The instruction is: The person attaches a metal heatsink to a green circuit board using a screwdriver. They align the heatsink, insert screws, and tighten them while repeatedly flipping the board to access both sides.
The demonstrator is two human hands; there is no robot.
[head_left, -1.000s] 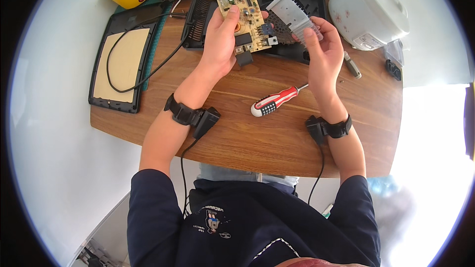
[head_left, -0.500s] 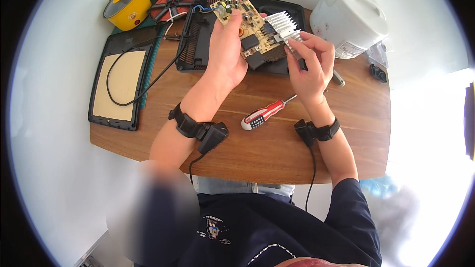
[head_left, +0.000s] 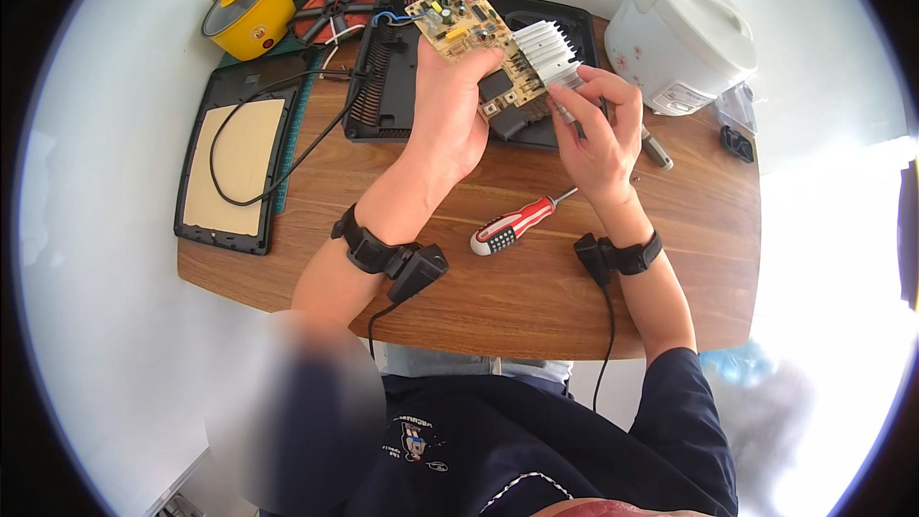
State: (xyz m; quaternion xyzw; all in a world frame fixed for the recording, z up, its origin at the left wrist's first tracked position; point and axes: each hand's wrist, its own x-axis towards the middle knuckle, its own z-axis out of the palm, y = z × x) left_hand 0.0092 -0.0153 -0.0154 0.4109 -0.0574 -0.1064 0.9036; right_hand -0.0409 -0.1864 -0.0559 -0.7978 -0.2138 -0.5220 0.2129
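Observation:
My left hand [head_left: 450,105] is closed round the lower left edge of a tan circuit board [head_left: 469,31], its thumb lying across the components. A finned silver heat sink [head_left: 548,50] sits on the board's right side. The fingers of my right hand [head_left: 605,124] pinch the heat sink's lower right end. Blue wires [head_left: 391,17] run from the board's upper left. Beneath the board lies an open black plastic housing [head_left: 388,105], partly hidden by the board and my hands. A red and white screwdriver [head_left: 514,226] rests on the table just below my hands.
At the left, a black panel [head_left: 196,124] with a tan sheet lies over a green mat, a black cable [head_left: 287,172] looping across it. Behind are a yellow pot [head_left: 251,29] and a red-black coil disc [head_left: 335,11]. A white rice cooker [head_left: 670,48] stands right, beside a grey-handled tool [head_left: 657,149].
My left thumb has slid right and down across the board. The board and heat sink have tilted slightly, while my right hand still pinches the heat sink's end.

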